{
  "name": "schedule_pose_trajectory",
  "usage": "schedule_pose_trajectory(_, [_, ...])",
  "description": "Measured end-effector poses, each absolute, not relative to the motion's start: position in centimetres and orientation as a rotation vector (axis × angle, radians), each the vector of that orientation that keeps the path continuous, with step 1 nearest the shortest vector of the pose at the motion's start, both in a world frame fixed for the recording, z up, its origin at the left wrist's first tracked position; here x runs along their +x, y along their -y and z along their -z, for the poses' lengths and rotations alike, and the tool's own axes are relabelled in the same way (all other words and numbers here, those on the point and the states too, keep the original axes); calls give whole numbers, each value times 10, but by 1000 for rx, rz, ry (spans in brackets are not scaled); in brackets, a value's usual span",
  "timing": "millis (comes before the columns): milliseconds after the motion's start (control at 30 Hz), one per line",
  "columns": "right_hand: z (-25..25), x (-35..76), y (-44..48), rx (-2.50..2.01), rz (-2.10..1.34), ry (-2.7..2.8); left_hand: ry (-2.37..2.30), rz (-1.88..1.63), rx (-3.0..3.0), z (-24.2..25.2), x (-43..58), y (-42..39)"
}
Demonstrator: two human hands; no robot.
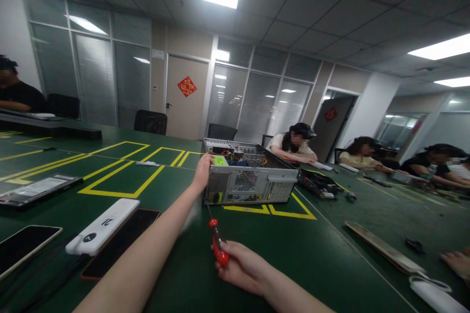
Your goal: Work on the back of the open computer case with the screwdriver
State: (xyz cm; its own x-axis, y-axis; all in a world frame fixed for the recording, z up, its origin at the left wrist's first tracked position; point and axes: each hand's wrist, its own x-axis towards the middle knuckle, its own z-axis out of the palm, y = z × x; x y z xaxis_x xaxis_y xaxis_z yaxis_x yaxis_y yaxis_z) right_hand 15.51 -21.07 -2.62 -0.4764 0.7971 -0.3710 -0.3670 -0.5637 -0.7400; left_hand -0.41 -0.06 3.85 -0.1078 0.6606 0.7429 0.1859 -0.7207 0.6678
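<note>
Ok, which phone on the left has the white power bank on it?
The red-edged phone nearer the screwdriver; the power bank overlaps it. The other phone, far left, lies bare.

One computer case [249, 176], one red screwdriver [217, 242], one white power bank [103, 227], two phones [25, 249].

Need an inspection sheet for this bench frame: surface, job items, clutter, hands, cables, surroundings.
Surface: green table with yellow tape outlines.
Job's things: open case, rear panel facing the camera; red-handled screwdriver, tip toward the case.
Clutter: power bank, phones and tablet at left; flat panel at right.
Hands: left hand grips the case's top corner; right hand holds the screwdriver.
Cables: coloured wires inside the case.
Surroundings: people seated across the table; another person's hand at the right edge; door behind.
</note>
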Motion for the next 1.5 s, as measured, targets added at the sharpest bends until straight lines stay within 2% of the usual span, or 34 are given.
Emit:
schedule_pose_trajectory(133, [22,155,211,-1047,-1982,770,-933,-1887,1813,-37,-4,1])
schedule_pose_trajectory(400, [15,153,212,-1125,-2028,704,-912,-1886,1819,-38,-4,1])
schedule_pose_trajectory(667, [8,154,211,-1076,-2154,549,-913,-1879,1818,-39,-4,4])
schedule_pose_trajectory(1033, [12,153,210,-1117,-2048,517,-921,-1896,1837,-36,-4,-2])
schedule_pose_trajectory(1500, [8,155,208,-1074,-2140,439,-917,-1896,1867,-38,-5,1])
